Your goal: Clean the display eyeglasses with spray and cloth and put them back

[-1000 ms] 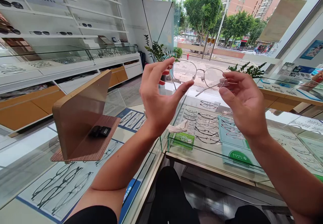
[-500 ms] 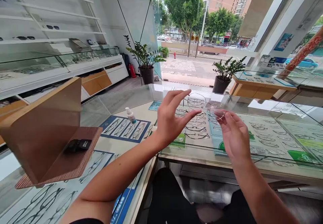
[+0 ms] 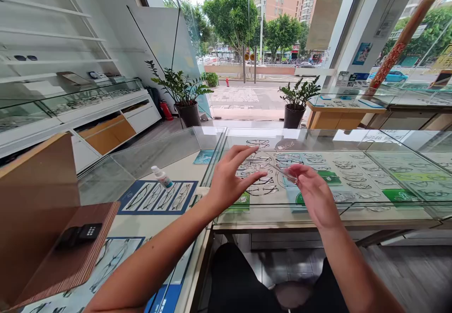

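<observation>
A pair of thin-rimmed eyeglasses (image 3: 281, 172) is up in the air above the glass counter. My right hand (image 3: 318, 195) pinches it at one side, around a folded temple. Just left of the glasses is my left hand (image 3: 228, 174), thumb and fingers spread apart with a gap between them. It seems to hold nothing; whether a fingertip touches the rim I cannot tell. The clear lenses blend with the rows of frames beneath, so the outline is hard to follow.
Under the glass counter top (image 3: 254, 216) lie rows of eyeglass frames and green cards. On the left stand a white spray bottle (image 3: 162, 177) and a brown tabletop mirror stand (image 3: 38, 209) with a black object on its base. Potted plants (image 3: 189, 113) flank the doorway.
The view has swung right. My right hand has tilted and lowered the eyeglasses, bringing them a little nearer my left hand, which keeps its spread shape.
</observation>
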Demonstrator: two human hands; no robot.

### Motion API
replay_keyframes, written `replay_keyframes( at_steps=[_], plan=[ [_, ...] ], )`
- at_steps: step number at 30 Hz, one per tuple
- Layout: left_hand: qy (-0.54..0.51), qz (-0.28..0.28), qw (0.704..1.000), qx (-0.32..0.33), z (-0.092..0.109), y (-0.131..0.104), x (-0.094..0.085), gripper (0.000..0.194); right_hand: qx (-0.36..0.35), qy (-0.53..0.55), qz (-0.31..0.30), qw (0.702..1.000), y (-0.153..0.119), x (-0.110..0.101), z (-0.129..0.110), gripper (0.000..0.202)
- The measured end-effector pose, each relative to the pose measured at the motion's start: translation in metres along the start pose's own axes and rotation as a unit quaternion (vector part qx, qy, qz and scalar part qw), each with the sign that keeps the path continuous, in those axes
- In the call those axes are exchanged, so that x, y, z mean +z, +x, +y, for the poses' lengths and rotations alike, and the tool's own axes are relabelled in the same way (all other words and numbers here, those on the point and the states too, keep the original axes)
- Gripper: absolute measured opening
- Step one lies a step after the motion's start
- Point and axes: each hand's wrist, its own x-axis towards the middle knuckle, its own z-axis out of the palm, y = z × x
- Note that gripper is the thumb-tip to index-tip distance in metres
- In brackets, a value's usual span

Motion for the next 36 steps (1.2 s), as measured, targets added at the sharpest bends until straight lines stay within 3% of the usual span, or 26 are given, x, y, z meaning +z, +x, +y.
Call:
replay_keyframes(
  at_steps=[4, 9, 13, 19, 23, 26, 28, 29, 31, 34, 36],
  plan=[
    [0.041, -0.070, 0.995, 0.062, 0.003, 0.000, -0.003, 0.060, -0.027, -0.185, -0.059, 0.981, 0.002, -0.005, -0.008, 0.025],
    [0.042, -0.111, 0.991, 0.068, 0.013, -0.003, -0.006, 0.059, -0.063, -0.220, -0.079, 0.970, 0.003, 0.001, -0.005, 0.019],
    [-0.050, -0.146, 0.988, 0.031, 0.017, -0.002, -0.010, 0.059, -0.031, -0.178, -0.094, 0.979, 0.004, 0.003, 0.001, 0.018],
    [-0.162, -0.180, 0.970, -0.010, 0.011, 0.005, -0.012, 0.053, 0.115, -0.028, -0.156, 0.981, 0.006, 0.003, 0.007, 0.024],
    [-0.207, -0.196, 0.958, -0.036, 0.005, 0.004, -0.007, 0.057, 0.129, 0.004, -0.155, 0.979, 0.006, 0.003, 0.013, 0.027],
    [-0.157, -0.122, 0.979, -0.055, 0.004, 0.001, -0.002, 0.061, 0.100, -0.003, -0.087, 0.991, 0.008, 0.004, 0.020, 0.027],
    [-0.095, -0.051, 0.991, -0.079, 0.007, -0.002, 0.003, 0.040, 0.068, -0.023, -0.034, 0.997, 0.009, 0.007, 0.025, 0.026],
    [-0.081, -0.041, 0.991, -0.100, 0.009, -0.004, 0.005, 0.027, 0.049, -0.039, -0.014, 0.998, 0.009, 0.009, 0.026, 0.026],
    [-0.107, -0.083, 0.977, -0.166, 0.013, -0.008, 0.012, 0.024, -0.004, -0.087, 0.021, 0.996, 0.006, 0.016, 0.028, 0.023],
    [-0.212, -0.175, 0.919, -0.284, 0.015, -0.014, 0.025, 0.035, -0.115, -0.190, 0.060, 0.973, -0.001, 0.030, 0.030, 0.012],
    [-0.261, -0.183, 0.884, -0.342, 0.014, -0.017, 0.032, 0.040, -0.177, -0.247, 0.071, 0.950, -0.005, 0.037, 0.032, 0.006]
  ],
)
